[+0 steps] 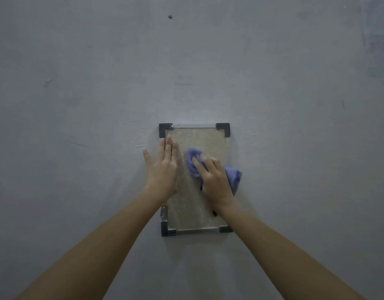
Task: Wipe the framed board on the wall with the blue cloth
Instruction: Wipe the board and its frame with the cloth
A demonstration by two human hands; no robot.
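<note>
Blue cloth [194, 162] half hidden under right hand [214, 178] on framed board [199, 135].

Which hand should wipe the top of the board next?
Right hand: it already presses the blue cloth on the board. Left hand lies flat, empty, on the frame's left edge.

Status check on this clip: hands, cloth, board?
Left hand flat on board's left edge. Right hand pressing crumpled blue cloth on speckled metal-framed board. Nothing obstructing.

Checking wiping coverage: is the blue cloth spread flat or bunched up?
Bunched. The blue cloth sits crumpled under the right hand against the framed board, with a loose end poking out past the hand's right side.
</note>
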